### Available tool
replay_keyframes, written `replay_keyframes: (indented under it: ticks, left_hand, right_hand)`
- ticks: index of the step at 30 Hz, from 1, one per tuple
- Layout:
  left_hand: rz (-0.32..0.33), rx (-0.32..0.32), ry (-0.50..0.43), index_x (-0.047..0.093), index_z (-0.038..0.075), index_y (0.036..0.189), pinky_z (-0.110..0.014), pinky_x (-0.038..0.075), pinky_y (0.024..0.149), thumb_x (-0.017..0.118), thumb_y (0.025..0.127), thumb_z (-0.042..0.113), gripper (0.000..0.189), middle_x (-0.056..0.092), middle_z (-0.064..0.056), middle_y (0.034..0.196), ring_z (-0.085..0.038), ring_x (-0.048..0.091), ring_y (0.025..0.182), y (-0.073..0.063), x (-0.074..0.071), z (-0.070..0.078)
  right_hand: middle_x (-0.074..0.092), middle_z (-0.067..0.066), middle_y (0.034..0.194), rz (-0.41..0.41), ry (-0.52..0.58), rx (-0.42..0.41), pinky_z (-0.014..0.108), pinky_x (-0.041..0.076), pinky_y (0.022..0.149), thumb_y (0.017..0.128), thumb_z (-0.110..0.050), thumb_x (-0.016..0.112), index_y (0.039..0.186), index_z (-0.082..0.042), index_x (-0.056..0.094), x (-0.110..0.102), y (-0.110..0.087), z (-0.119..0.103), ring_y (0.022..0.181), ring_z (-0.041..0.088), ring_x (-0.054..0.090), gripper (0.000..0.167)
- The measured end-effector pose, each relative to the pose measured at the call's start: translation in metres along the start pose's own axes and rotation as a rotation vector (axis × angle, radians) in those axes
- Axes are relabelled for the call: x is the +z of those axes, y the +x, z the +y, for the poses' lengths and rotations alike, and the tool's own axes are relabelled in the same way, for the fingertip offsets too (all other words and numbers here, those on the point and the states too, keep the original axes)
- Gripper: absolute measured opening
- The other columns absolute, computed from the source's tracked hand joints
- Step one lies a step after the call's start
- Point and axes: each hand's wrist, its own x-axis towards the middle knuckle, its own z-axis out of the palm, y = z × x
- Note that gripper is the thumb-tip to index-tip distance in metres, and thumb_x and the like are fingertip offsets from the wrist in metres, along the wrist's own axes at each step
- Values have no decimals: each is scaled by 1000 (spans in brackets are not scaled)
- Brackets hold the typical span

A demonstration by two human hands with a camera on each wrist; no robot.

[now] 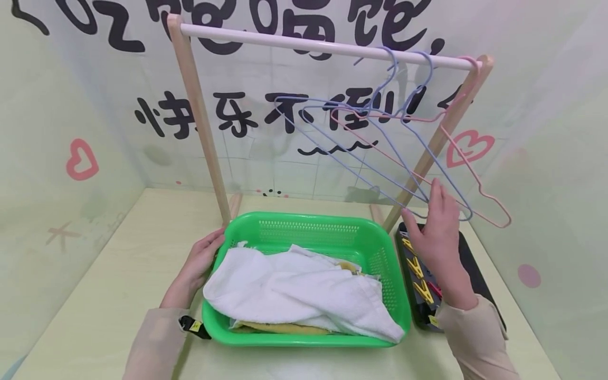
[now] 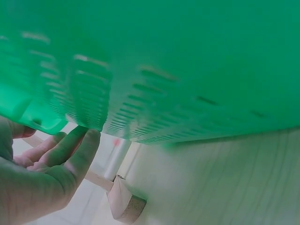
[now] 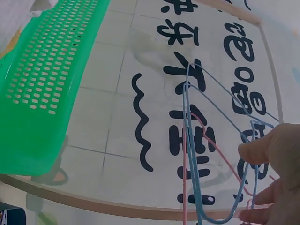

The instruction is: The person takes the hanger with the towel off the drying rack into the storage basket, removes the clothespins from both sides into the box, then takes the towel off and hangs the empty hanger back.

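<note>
My left hand (image 1: 201, 258) holds the left side of a green plastic basket (image 1: 304, 340), its fingers against the outer wall under the rim in the left wrist view. Inside the basket a white towel (image 1: 304, 290) lies on top of yellow cloth (image 1: 280, 328). My right hand (image 1: 439, 237) is raised at the right, fingers spread, beside the lower ends of two blue hangers (image 1: 432, 153) and a pink hanger (image 1: 475, 171). These hang from the white rod (image 1: 309, 43) of a wooden rack. Whether the fingertips touch the wires, I cannot tell.
A black tray (image 1: 475, 269) with several yellow clothespins (image 1: 421, 291) and a red one stands right of the basket, partly behind my right forearm. The rack's wooden posts (image 1: 197, 105) rise behind the basket. A printed curtain (image 1: 266, 169) closes off the back.
</note>
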Motion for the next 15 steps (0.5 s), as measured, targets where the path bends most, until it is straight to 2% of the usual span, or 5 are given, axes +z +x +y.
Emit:
replay_keyframes:
  ticks: [3,6,8,11,15]
  left_hand:
    - [-21,-4,70,30,-4,143,-15,50,79,41,102,27,53,48,-5,131,5,54,91,0,-3,3]
    - [-64,-5,174,32,-4,142,-24,49,88,41,102,30,54,42,-19,139,-4,55,101,0,-7,12]
    - [-91,18,249,34,-7,140,-33,47,96,40,102,30,53,41,-25,139,-17,55,111,-2,-10,21]
    - [-83,88,373,37,-11,137,-47,42,102,38,103,27,51,42,-29,136,-36,49,120,-9,-11,40]
    - [-41,167,522,39,-12,135,-56,38,102,37,103,26,49,44,-30,134,-43,44,123,-22,-5,70]
  right_hand:
    - [36,28,138,177,-20,-117,57,26,105,88,-15,62,137,8,37,7,-3,-2,126,45,30,60]
    - [41,26,134,244,-3,-203,54,29,104,94,-30,54,132,7,44,13,-6,-8,124,42,35,54]
    - [43,27,132,212,11,-230,54,31,103,95,-35,50,130,8,45,18,-9,-13,122,43,37,56]
    - [44,29,131,96,27,-218,56,32,102,93,-23,58,130,11,44,26,-13,-19,122,44,38,53]
    - [40,29,136,-92,63,-131,58,31,104,85,-5,66,136,11,38,35,-15,-28,126,43,35,60]
